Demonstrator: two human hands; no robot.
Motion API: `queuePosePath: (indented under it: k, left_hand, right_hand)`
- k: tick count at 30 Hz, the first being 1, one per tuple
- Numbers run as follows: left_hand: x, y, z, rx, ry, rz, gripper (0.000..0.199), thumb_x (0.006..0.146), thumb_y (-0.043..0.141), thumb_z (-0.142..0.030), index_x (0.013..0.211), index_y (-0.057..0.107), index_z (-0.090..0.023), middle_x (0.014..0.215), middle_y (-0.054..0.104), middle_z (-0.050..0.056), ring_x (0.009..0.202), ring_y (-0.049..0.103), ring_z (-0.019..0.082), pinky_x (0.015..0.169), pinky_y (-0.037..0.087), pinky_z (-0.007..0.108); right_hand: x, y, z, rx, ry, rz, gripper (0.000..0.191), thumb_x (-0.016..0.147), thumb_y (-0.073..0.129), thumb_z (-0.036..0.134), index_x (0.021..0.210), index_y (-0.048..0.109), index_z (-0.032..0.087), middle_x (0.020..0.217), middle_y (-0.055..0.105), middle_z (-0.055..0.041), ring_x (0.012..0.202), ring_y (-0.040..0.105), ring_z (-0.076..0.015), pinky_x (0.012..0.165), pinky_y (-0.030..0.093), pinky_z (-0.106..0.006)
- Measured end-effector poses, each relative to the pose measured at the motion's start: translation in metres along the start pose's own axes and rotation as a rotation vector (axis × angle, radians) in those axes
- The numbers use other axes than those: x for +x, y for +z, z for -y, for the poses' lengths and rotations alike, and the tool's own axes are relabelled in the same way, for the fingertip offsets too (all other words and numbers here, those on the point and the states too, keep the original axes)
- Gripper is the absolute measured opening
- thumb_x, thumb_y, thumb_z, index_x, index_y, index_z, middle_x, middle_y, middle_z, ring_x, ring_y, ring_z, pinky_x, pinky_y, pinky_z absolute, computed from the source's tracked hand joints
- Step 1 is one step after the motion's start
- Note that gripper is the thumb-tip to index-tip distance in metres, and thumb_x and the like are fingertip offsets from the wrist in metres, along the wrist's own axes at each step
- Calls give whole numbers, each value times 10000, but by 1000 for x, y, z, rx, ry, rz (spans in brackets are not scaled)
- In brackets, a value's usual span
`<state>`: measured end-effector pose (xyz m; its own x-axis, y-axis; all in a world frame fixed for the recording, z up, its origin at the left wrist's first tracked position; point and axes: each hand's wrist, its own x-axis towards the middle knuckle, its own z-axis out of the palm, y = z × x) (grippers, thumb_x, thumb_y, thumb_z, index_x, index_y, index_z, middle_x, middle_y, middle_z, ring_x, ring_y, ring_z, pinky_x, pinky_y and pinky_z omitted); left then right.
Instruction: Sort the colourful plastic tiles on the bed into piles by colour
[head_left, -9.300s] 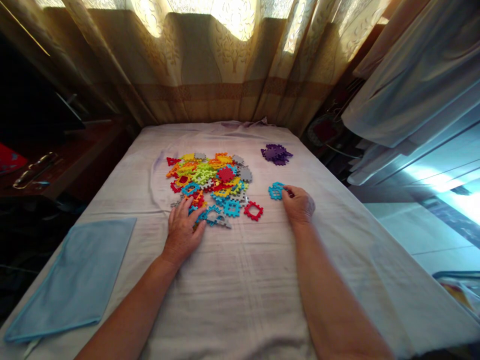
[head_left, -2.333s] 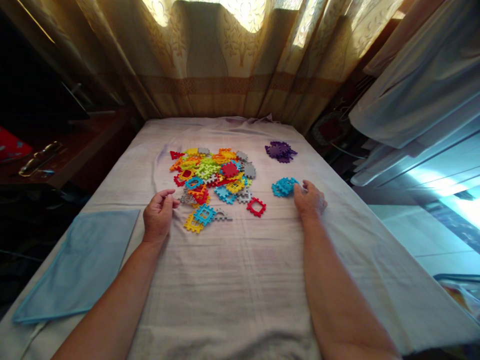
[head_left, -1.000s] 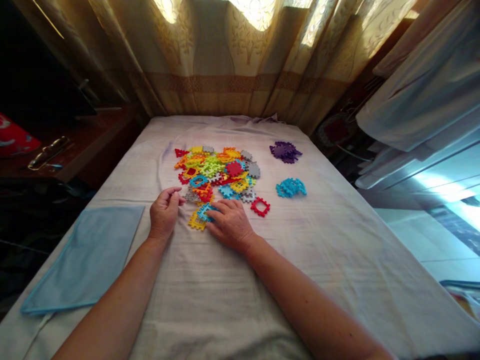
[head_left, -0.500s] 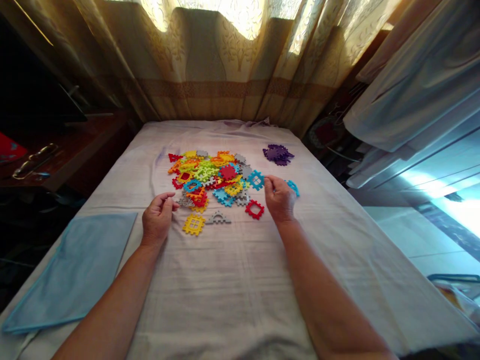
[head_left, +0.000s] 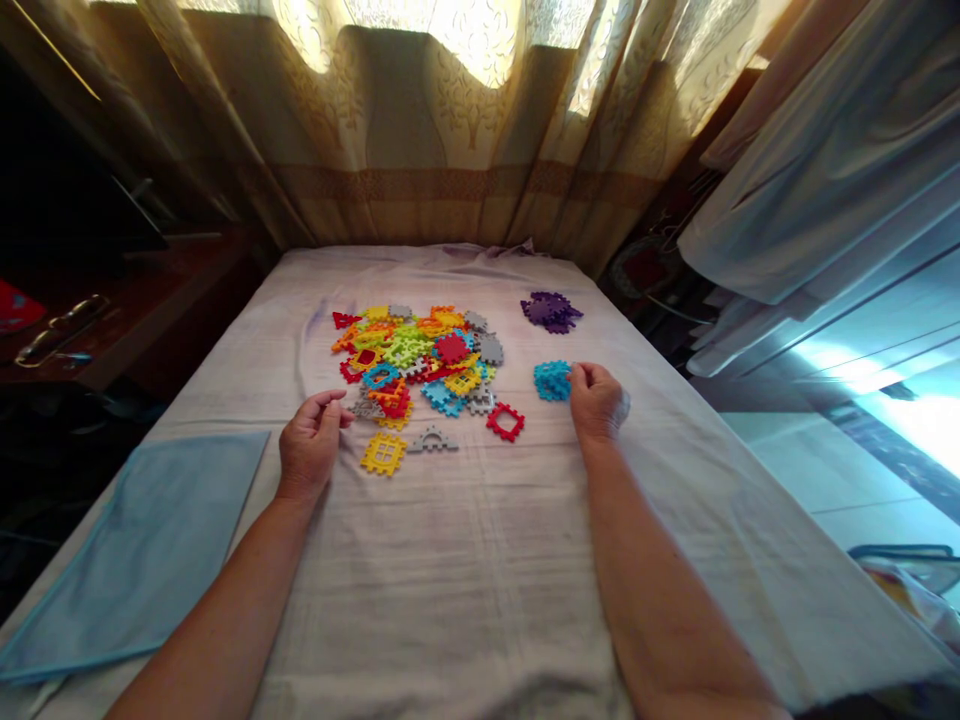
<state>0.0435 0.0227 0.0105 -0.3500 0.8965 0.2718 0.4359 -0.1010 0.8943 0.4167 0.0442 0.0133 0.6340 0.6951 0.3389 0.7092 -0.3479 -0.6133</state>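
Observation:
My right hand (head_left: 600, 401) is closed at the right edge of a blue piece (head_left: 553, 381), which lies over other blue at the right of the cloth. On the left, my left hand (head_left: 311, 440) rests beside the mixed pile with its fingers loosely curled; whether anything is between them is hidden. The pile of toothed plastic pieces (head_left: 409, 347) is red, yellow, green, orange, grey and blue. In front of it lie a yellow window piece (head_left: 384, 453), a grey arched piece (head_left: 433, 440) and a red square frame (head_left: 505, 422). Purple pieces (head_left: 551, 311) are heaped at the back right.
A white cloth (head_left: 450, 560) covers the table. A folded light blue cloth (head_left: 142, 550) lies at the left edge. Curtains (head_left: 420, 130) hang behind the far edge, and a dark reddish cabinet (head_left: 157, 300) stands at the left.
My right hand has moved right with the blue window piece, from beside the pile to the blue piece at the right. My left hand has hardly moved.

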Motion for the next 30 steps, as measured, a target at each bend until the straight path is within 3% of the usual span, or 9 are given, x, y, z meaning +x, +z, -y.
queuePosePath:
  k: [8,15,20,25,30]
  left_hand:
    - [1,0,2,16,7,7,334,832,518,-404,1012,691,-181,696,707,-1,656,668,138,648,525,242]
    - [1,0,2,14,3,2,336,818,528,-406,997,698,-179,686,707,0,650,664,139,643,526,240]
    - [0,0,0,24,2,7,338,820,519,-413,992,697,-181,695,708,-1,655,664,140,634,519,238]
    - [-1,0,-2,25,2,12,347,820,519,-412,998,698,-173,707,710,6,661,663,140,627,515,235]
    - [-1,0,-1,19,1,12,343,821,522,-410,999,696,-174,702,709,5,658,662,139,639,522,240]
  right_hand:
    - [-4,2,4,-7,-56,-24,306,885,492,367,924,738,189,841,737,-84,740,614,-204,641,340,-281]
    - [-22,14,23,81,-312,26,287,893,488,348,865,724,187,794,727,-77,718,618,-191,677,401,-277]
    - [-51,22,47,117,-595,204,266,924,497,327,877,733,215,828,747,-62,751,653,-182,702,434,-268]
    - [-75,23,66,106,-877,426,207,933,533,268,928,737,231,980,766,-57,916,663,-193,853,451,-293]
    - [-86,20,75,22,-952,545,174,913,583,270,976,735,212,1061,756,-66,1003,628,-228,912,428,-360]
